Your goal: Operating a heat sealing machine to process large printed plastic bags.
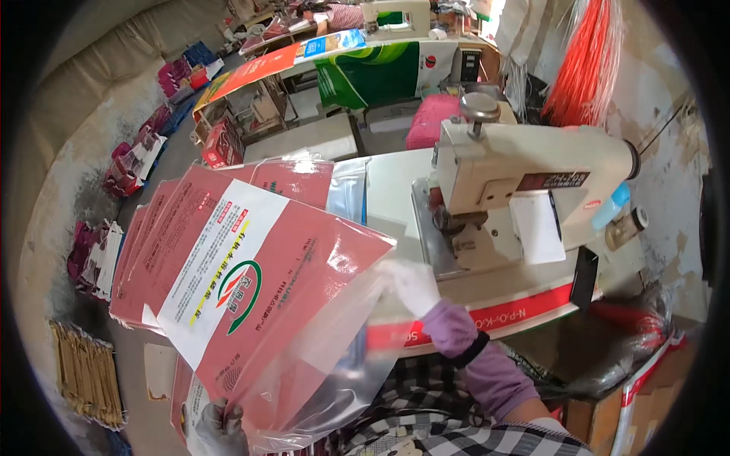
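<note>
A red and white printed woven bag (258, 266) lies tilted in front of me, with a clear plastic liner (334, 334) showing along its right side. My left hand (220, 427), in a grey glove, grips the bag's lower left edge. My right hand (414, 287), in a white glove, is at the liner near the bag's right corner; motion smears its fingers. Beneath and behind this bag is a fanned stack of similar red bags (148, 247). A cream sewing machine (517, 167) stands on the table to the right of the stack.
The white sewing table (391, 178) has a red printed strip on its front edge. Red and white thread strands (585, 68) hang at the right. Folded bundles (87, 372) line the left wall. Another machine (395, 17) stands at the back, and a pink cushion (432, 121) lies behind mine.
</note>
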Demonstrator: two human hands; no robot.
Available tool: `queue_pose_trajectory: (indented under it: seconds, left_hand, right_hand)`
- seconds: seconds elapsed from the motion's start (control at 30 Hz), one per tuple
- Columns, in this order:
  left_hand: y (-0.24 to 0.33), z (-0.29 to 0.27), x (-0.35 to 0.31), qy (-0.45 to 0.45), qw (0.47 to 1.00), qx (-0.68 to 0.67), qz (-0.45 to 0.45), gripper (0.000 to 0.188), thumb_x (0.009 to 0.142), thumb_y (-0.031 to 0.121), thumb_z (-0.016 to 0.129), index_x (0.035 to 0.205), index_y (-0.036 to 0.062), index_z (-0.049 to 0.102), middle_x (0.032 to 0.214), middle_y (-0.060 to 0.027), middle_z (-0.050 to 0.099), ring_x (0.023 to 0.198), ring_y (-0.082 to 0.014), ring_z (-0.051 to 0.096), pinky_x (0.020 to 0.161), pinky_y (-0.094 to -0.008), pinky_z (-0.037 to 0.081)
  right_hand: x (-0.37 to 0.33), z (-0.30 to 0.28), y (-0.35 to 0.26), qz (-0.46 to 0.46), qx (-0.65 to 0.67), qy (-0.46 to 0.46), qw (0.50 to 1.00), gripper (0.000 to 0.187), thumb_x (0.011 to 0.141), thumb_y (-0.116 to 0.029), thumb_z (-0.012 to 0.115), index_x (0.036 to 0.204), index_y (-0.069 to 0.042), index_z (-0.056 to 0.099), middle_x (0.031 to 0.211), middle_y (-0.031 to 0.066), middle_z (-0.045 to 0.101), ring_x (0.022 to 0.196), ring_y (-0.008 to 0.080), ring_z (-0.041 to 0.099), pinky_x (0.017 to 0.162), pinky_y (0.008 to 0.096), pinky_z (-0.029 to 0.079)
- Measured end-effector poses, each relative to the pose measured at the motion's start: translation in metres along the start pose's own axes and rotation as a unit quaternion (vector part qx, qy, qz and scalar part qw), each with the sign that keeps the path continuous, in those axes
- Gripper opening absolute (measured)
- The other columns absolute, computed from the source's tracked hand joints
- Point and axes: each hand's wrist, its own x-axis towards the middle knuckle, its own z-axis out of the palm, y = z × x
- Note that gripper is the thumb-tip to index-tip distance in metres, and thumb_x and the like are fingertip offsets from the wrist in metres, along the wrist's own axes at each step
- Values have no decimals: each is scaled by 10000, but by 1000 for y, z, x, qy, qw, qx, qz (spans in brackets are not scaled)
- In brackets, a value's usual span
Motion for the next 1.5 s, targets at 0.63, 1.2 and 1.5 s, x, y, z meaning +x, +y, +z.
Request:
queue_pose_trajectory:
  seconds: [0.63, 1.2, 1.5]
  left_hand:
    - [-67, -45, 364, 190, 952, -79, 227, 204, 905, 103, 547, 1076, 51, 646, 948, -95, 653, 845, -191, 611, 762, -328, 498]
    - [240, 397, 238, -150, 730, 90, 661, 209, 742, 172, 653, 939, 175, 725, 924, -68, 689, 893, -275, 645, 738, -397, 505]
    - [275, 366, 210, -73, 751, 189, 628, 276, 830, 288, 585, 1025, 117, 678, 947, -104, 676, 890, -272, 633, 723, -384, 487]
  right_hand:
    - [-71, 57, -198, -266, 119, -101, 951, 299, 759, -187, 625, 1004, -14, 621, 760, 94, 631, 692, 217, 649, 612, 338, 524]
    - [-290, -113, 0, 197, -245, -2, 949, 395, 691, -49, 627, 1038, -207, 730, 609, 89, 536, 530, 279, 553, 492, 402, 437]
    - [-263, -109, -39, 358, -24, 51, 932, 369, 817, -51, 558, 1136, -163, 706, 839, 196, 667, 713, 321, 672, 642, 355, 528]
